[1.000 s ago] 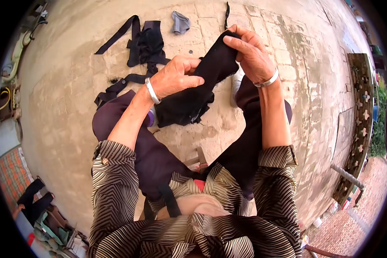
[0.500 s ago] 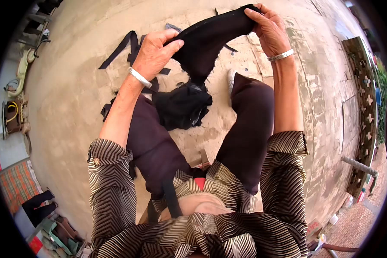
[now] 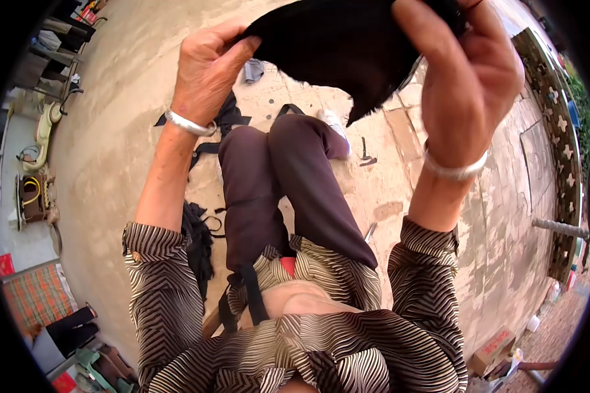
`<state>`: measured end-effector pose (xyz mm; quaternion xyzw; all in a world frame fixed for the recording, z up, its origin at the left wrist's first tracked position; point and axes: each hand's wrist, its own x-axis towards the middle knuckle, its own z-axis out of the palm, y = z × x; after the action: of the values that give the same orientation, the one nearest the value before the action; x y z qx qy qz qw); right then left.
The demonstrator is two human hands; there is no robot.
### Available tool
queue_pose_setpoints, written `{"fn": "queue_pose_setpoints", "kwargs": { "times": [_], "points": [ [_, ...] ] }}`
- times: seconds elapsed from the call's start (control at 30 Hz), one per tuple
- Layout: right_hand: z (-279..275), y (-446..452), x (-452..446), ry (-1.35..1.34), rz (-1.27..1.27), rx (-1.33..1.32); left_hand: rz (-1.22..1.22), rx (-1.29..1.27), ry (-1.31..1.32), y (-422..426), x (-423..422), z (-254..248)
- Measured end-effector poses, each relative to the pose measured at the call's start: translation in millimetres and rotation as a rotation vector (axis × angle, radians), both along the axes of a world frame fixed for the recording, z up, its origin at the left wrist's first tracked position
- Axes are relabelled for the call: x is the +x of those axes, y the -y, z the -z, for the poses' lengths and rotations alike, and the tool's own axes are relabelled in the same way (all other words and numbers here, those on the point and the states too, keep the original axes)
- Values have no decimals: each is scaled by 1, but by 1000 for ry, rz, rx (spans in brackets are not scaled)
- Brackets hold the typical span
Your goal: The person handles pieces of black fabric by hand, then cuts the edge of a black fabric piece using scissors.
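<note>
A piece of black cloth (image 3: pixel 334 46) with a frayed lower edge is stretched between my two hands at the top of the head view. My left hand (image 3: pixel 206 75) pinches its left corner between thumb and fingers. At the other end, my right hand (image 3: pixel 469 82) is closed on the cloth, close to the camera, with some fingertips hidden. The cloth's upper part runs out of view. Below it are my knees in dark trousers (image 3: pixel 308 157), held together.
Black strips (image 3: pixel 233 114) and a grey scrap (image 3: pixel 254 71) lie on the concrete ground (image 3: pixel 111 164). More frayed black cloth (image 3: pixel 198 242) is beside my left thigh. A small dark tool (image 3: pixel 368 160) lies right of my foot. A low patterned wall (image 3: pixel 560 157) runs along the right, near a cardboard box (image 3: pixel 493 349).
Both hands have lifted the black cloth higher, the right one coming much closer to the camera. My legs have moved together, and the black bundle between them is out of sight.
</note>
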<state>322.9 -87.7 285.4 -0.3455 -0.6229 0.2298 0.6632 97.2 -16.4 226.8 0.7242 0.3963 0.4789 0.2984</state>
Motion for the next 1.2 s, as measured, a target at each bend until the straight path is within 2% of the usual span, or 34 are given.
{"fn": "queue_pose_setpoints", "kwargs": {
  "times": [0.13,0.17,0.2,0.27,0.33,0.37,0.4,0.43,0.5,0.53,0.6,0.63,0.67,0.7,0.73,0.8,0.87,0.9,0.93,1.0,1.07,1.13,1.17,1.2],
  "points": [
    [35,54,-65,271,-123,225,243,-48,166,23,-18,25],
    [51,65,-88,298,-164,259,243,-165,151,27,-36,38],
    [65,73,-112,323,-221,191,236,-230,258,30,-46,56],
    [103,87,-153,334,-363,29,127,-290,198,37,-77,92],
    [133,104,-176,558,-419,-86,-1,-459,183,42,-106,125],
    [146,111,-176,558,-424,-97,-60,-532,211,47,-114,143],
    [155,118,-169,594,-572,-81,-62,-486,187,48,-127,165],
    [159,123,-159,633,-719,-57,-73,-573,202,53,-135,175],
    [163,117,-126,590,-757,-166,-92,-728,299,57,-142,192],
    [160,108,-102,530,-694,-167,-98,-730,310,61,-143,196],
    [164,96,-60,279,-433,-457,-157,-849,370,69,-141,202],
    [174,87,-38,244,-289,-564,-188,-874,341,74,-139,204],
    [194,78,-18,68,-237,-718,-215,-888,346,81,-130,196],
    [207,69,1,35,-170,-792,-238,-891,319,85,-131,199],
    [226,60,21,211,-101,-806,-257,-894,292,88,-131,203],
    [252,48,33,217,-109,-860,-281,-904,238,95,-125,199],
    [274,38,34,92,-284,-981,-323,-894,106,100,-120,198],
    [285,35,32,153,-321,-1007,-336,-886,76,103,-117,197],
    [290,33,25,152,-327,-1018,-342,-897,74,106,-116,198],
    [303,31,13,-87,-488,-1081,-334,-914,126,109,-117,202],
    [324,28,14,-92,-490,-1027,-338,-932,153,112,-115,200],
    [309,26,10,-158,-524,-1079,-275,-899,286,114,-112,193],
    [290,29,11,-39,-470,-1136,-347,-812,282,113,-113,199],
    [295,29,16,-35,-472,-1138,-349,-812,286,110,-116,200]
  ]
}}
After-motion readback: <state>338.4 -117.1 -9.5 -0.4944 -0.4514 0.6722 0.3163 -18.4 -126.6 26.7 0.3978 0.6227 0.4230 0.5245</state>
